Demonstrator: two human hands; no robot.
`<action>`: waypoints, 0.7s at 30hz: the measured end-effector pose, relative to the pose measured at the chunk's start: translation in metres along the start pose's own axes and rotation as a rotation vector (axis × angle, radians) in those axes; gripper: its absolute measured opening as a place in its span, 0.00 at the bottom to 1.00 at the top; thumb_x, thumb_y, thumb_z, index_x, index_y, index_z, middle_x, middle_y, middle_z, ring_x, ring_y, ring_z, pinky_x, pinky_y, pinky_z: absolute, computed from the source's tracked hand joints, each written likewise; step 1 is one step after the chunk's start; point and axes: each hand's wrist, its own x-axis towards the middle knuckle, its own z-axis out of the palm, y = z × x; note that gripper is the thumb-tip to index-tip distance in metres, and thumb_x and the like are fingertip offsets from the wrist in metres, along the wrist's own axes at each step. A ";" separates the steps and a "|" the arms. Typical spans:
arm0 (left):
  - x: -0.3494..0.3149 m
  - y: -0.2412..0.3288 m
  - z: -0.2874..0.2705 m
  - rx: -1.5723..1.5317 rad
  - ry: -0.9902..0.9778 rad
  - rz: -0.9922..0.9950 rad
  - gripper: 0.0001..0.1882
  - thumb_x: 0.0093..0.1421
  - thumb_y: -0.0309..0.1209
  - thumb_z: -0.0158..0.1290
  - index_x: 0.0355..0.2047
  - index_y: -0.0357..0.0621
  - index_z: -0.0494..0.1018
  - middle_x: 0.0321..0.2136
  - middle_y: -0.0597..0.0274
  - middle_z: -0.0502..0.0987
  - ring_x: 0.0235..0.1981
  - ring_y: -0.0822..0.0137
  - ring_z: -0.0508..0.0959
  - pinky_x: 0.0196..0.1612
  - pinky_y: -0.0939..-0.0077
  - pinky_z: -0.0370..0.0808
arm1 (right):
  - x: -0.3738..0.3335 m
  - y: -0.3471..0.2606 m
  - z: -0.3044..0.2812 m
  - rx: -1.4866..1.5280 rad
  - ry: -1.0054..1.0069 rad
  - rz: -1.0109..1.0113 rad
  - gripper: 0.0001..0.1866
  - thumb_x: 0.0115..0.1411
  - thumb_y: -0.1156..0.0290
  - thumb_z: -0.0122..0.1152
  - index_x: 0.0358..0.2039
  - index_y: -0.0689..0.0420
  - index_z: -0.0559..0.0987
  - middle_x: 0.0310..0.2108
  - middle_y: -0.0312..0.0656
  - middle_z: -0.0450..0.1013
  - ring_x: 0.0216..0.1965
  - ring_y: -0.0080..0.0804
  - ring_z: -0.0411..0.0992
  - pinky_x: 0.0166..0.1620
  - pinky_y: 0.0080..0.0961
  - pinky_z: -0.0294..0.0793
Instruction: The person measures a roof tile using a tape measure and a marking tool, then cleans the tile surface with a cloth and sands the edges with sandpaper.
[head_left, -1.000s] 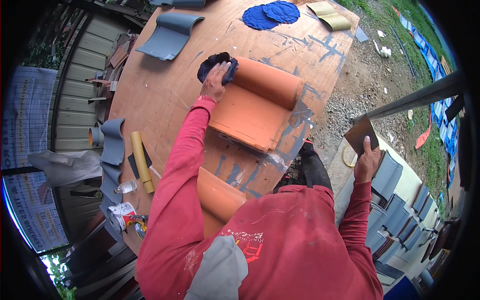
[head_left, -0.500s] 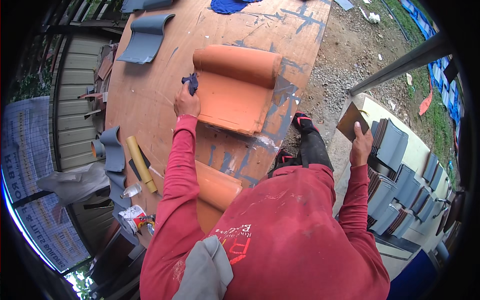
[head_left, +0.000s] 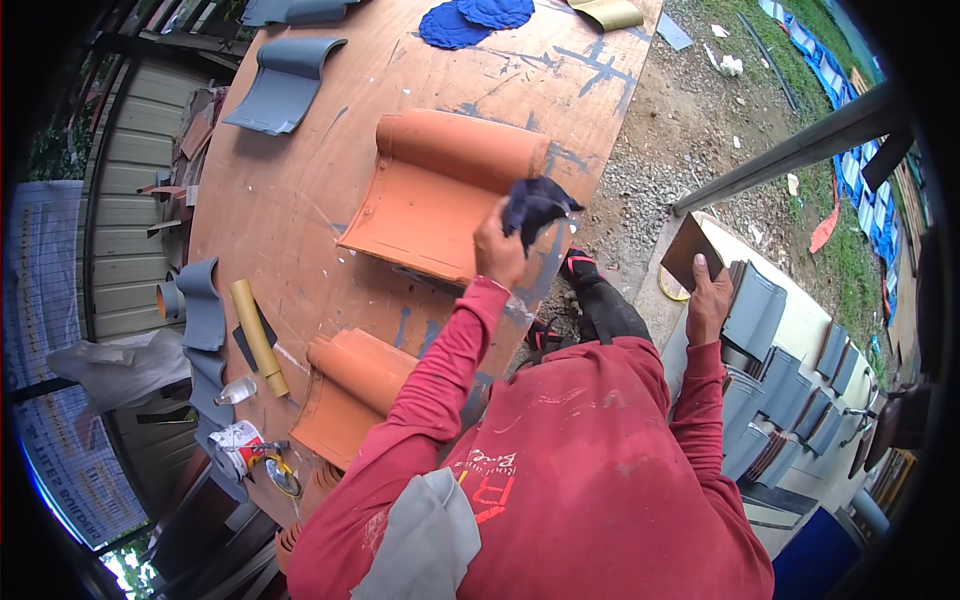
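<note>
An orange curved roof tile [head_left: 420, 210] lies on the wooden table [head_left: 400, 80], its raised roll on the far side. My left hand [head_left: 500, 248] is closed on a dark navy cloth [head_left: 541, 206] at the tile's right end; the cloth covers part of that edge. My right hand [head_left: 710, 302], out to the right and away from the table, pinches a thin brown square sheet [head_left: 689, 248] between thumb and fingers. Closer to me lies a second orange roof tile [head_left: 345, 395], partly hidden by my left sleeve.
Grey roof tiles [head_left: 286, 85] sit at the table's far left. Blue cloths [head_left: 460, 24] lie at the far end. Along the left edge are a yellow-brown roll [head_left: 258, 338], a clear bottle [head_left: 238, 390] and a white bucket [head_left: 236, 440]. Stacked grey tiles [head_left: 755, 310] and a metal post [head_left: 790, 150] stand right.
My left hand has carried the cloth from the tile's left edge across to its right end. My right hand still holds the brown sheet. The view has shifted slightly.
</note>
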 end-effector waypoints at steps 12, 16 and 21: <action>-0.041 0.000 -0.024 0.413 -0.654 -0.025 0.28 0.55 0.21 0.48 0.58 0.47 0.77 0.46 0.43 0.83 0.52 0.46 0.82 0.60 0.56 0.74 | 0.051 -0.020 0.101 -0.026 -0.487 -0.091 0.19 0.73 0.69 0.58 0.61 0.63 0.77 0.52 0.41 0.80 0.52 0.25 0.75 0.58 0.26 0.74; 0.045 -0.023 -0.120 0.216 0.174 -0.009 0.21 0.61 0.18 0.51 0.56 0.37 0.76 0.44 0.40 0.83 0.48 0.43 0.83 0.53 0.59 0.78 | 0.069 -0.006 0.092 -0.015 -0.490 -0.051 0.20 0.73 0.68 0.59 0.61 0.63 0.77 0.51 0.41 0.80 0.51 0.25 0.75 0.57 0.26 0.75; 0.114 -0.076 -0.231 1.096 0.283 0.160 0.32 0.56 0.17 0.54 0.62 0.50 0.74 0.65 0.48 0.71 0.65 0.46 0.70 0.67 0.58 0.68 | 0.099 0.032 0.090 -0.016 -0.506 -0.013 0.20 0.73 0.65 0.60 0.60 0.63 0.78 0.49 0.39 0.80 0.49 0.24 0.75 0.56 0.25 0.74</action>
